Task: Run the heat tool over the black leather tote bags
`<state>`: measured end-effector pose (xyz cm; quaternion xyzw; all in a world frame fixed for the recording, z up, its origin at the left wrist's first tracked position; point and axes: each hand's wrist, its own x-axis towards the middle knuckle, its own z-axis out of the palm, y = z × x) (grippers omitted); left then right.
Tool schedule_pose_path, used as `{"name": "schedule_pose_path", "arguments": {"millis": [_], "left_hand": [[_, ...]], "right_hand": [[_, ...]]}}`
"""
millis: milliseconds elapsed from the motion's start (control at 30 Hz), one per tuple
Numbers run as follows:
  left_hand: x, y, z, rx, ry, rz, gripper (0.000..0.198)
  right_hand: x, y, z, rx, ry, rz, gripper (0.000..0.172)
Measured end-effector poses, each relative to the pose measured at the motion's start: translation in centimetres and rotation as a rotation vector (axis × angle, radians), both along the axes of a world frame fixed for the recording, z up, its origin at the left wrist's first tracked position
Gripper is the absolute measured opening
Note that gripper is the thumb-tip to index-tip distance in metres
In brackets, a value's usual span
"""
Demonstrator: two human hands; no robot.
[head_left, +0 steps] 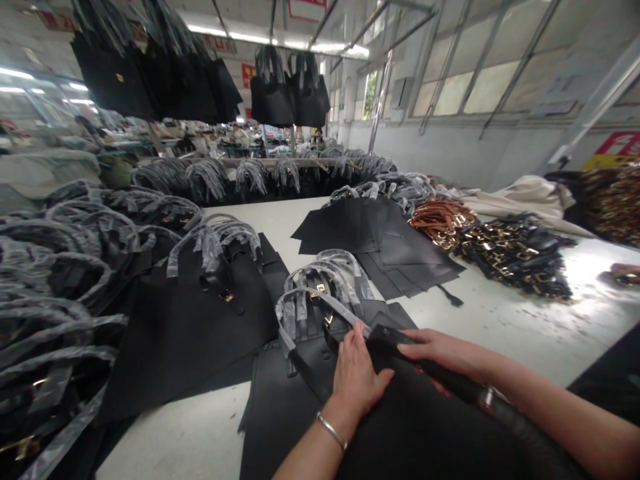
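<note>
In front of me lies a stack of black bag panels (295, 413), with curved handles (345, 267) in clear plastic wrap and gold buckles at their far end. My left hand (356, 377) is spread over the top panel, its fingertips at the lower end of a wrapped handle. A silver bangle circles that wrist. Fingers wrapped around it, my right hand (440, 353) grips a black hand tool (457, 385) with a metal joint and a thick hose running to the lower right. The tool's front end sits low over the panel beside my left fingertips; whether it touches cannot be seen.
More black panels with wrapped handles (75, 240) are heaped at the left. Loose black pieces (345, 227), brown straps (443, 220) and black buckled straps (520, 253) lie across the white table (170, 440). Finished-looking black bags (117, 77) hang from overhead rails.
</note>
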<state>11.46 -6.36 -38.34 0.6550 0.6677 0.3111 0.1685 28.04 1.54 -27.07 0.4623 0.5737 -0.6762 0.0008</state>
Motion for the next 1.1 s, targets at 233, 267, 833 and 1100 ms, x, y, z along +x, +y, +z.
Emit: {"name": "schedule_pose_path", "arguments": {"millis": [233, 267, 833, 1100], "left_hand": [[0.2, -0.2, 0.1, -0.01, 0.013, 0.043, 0.103], [0.2, -0.2, 0.0, -0.012, 0.016, 0.047, 0.103], [-0.8, 0.5, 0.4, 0.095, -0.305, 0.027, 0.083], [-4.7, -10.4, 3.6, 0.25, -0.419, 0.035, 0.011]], "right_hand": [[-0.3, 0.4, -0.8, 0.087, 0.089, -0.112, 0.042], [0.0, 0.6, -0.8, 0.126, 0.092, -0.167, 0.039], [-0.3, 0.3, 0.5, 0.265, 0.057, -0.153, 0.044], [1.9, -8.3, 0.5, 0.08, -0.033, 0.085, 0.073]]}}
